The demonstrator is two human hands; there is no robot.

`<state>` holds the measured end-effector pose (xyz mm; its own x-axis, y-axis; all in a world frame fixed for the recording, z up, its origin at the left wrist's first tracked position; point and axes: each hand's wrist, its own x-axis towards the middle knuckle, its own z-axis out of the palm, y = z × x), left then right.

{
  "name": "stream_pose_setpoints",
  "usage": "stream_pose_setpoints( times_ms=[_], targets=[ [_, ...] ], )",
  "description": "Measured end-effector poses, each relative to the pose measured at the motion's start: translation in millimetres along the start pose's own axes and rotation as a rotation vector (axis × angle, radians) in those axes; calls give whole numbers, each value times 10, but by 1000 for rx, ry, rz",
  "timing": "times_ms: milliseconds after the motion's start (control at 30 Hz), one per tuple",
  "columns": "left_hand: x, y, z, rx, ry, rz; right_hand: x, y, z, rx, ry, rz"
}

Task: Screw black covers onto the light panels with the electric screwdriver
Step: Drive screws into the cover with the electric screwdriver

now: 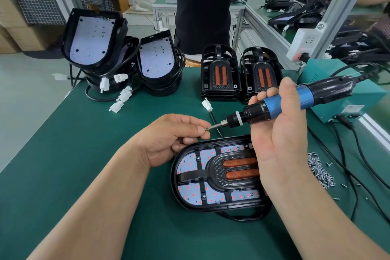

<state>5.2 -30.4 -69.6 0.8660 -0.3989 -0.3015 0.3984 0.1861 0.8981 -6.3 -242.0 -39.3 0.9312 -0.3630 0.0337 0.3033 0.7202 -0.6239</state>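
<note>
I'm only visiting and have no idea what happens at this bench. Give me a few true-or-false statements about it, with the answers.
1. The right hand holds the electric screwdriver. True.
2. The left hand lies flat on the green mat. False: its fingertips pinch a screw at the tip of the screwdriver's bit.
3. A pile of loose screws lies to the right of the light panel. True.
4. The bit is pressed down into the light panel. False: the tool is held in the air above it, lying nearly level.
5. The spare black covers are stacked at the near edge of the bench. False: they stand at the back, beyond both hands.
</note>
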Motion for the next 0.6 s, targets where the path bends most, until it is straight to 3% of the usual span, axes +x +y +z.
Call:
stream_pose_setpoints(
  times_ms=[600],
  targets=[
    [-4,-10,22,47,35,6,18,-28,29,-1,39,51]
  ],
)
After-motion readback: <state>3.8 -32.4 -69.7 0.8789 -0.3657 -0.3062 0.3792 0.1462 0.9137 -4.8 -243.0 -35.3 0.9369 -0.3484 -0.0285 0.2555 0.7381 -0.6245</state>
